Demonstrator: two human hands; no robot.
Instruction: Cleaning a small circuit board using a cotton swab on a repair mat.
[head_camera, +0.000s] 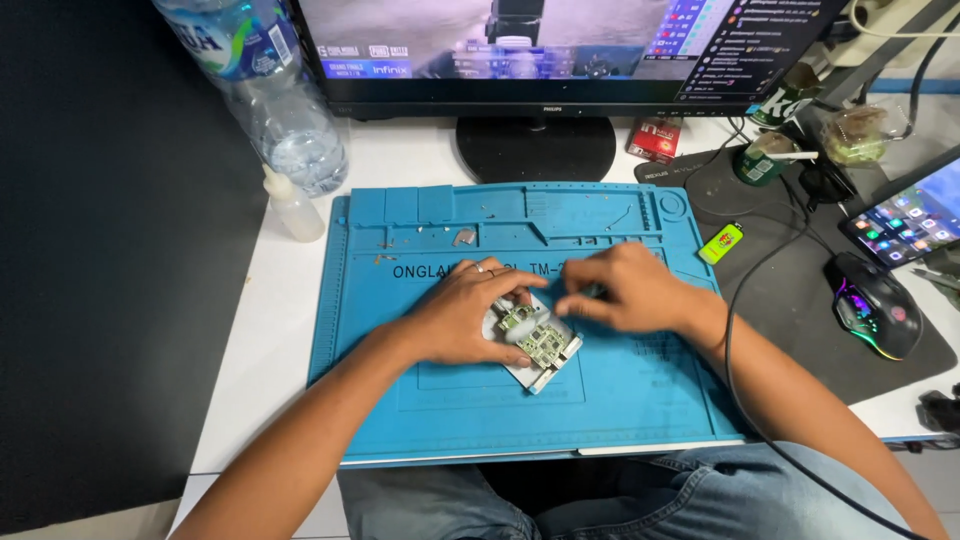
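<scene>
White surface (250, 330) carries a blue silicone work mat (640, 400). At mat centre: small green circuit board (540, 340) on a white rectangular holder (545, 375), long axis diagonal, upper-left to lower-right. Left hand (465, 315) pinches its upper-left end; right hand (630, 290), fingers curled, touches the upper edge.

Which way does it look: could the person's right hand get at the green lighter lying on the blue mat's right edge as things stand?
Probably yes. The green lighter lies in the open just beyond the right hand, with bare blue mat between them; only a thin black cable runs nearby.
</scene>
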